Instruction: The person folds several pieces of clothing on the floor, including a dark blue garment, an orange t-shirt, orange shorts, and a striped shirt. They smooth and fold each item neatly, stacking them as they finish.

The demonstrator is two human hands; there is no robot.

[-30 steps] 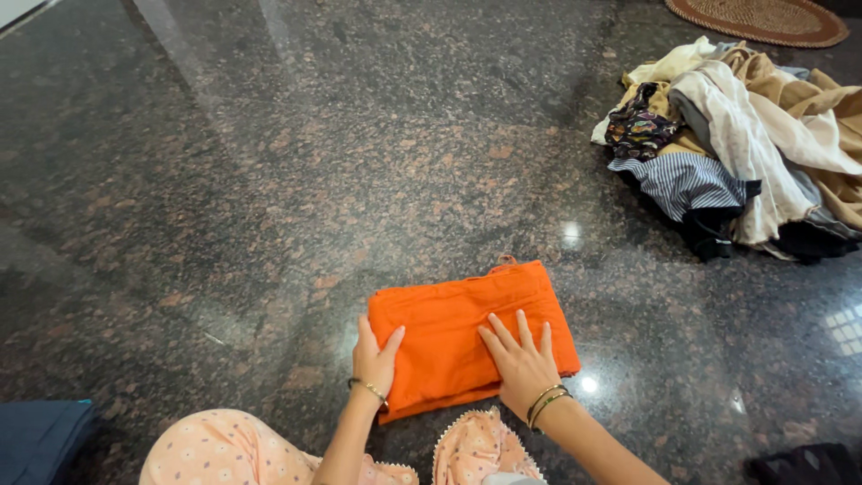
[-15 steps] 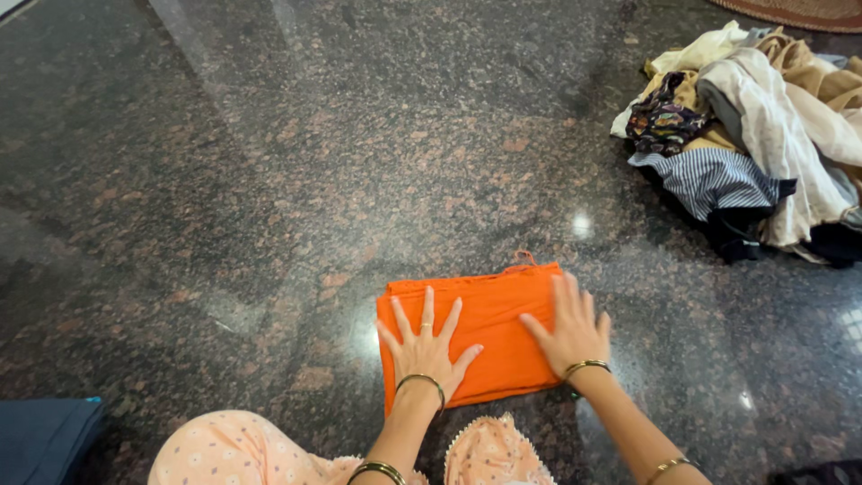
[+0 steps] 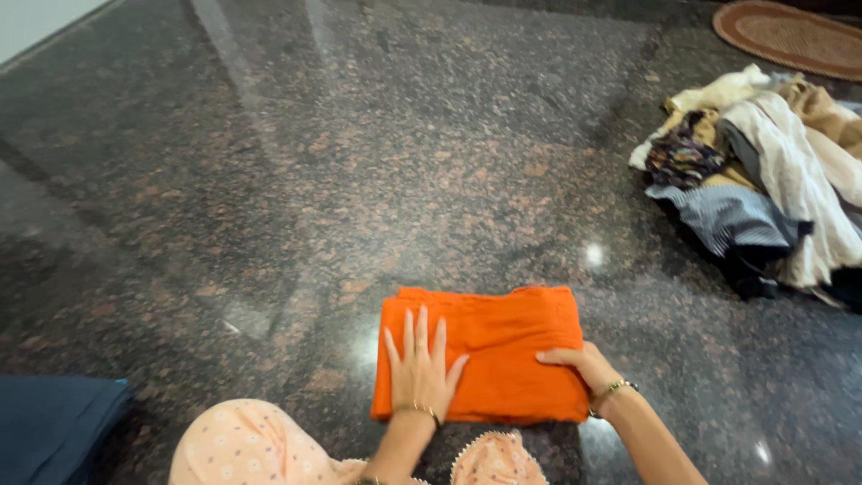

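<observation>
So the biggest thing here is the dark speckled polished granite floor [image 3: 377,162], shiny enough to throw back a few light spots, and everything else I'll place off the folded bright orange cloth rectangle [image 3: 503,346] lying flat on it near the bottom middle of the view. Well off to the upper right of that orange cloth there's a messy heap of unfolded clothes [image 3: 763,189], whites, tans, a blue striped piece and something dark and patterned all tangled up. Further up and right past the heap is the edge of a round woven brown mat [image 3: 790,36]. Way off to the lower left of the orange cloth sits a dark blue folded fabric piece [image 3: 54,431], only partly in view. Just below the cloth are the person's knees in peach patterned fabric [image 3: 251,449]. Now the hands: the left hand [image 3: 420,373] is pressed flat, palm down, on the left half of the cloth, fingers [image 3: 422,332] spread apart and pointing away from the person, so the cloth is right under them. The right hand [image 3: 584,368] sits at the cloth's lower right edge, fingers together and curled a bit, touching the edge there; can't tell if it's actually pinching it. Both wrists have thin gold bangles [image 3: 612,392].
</observation>
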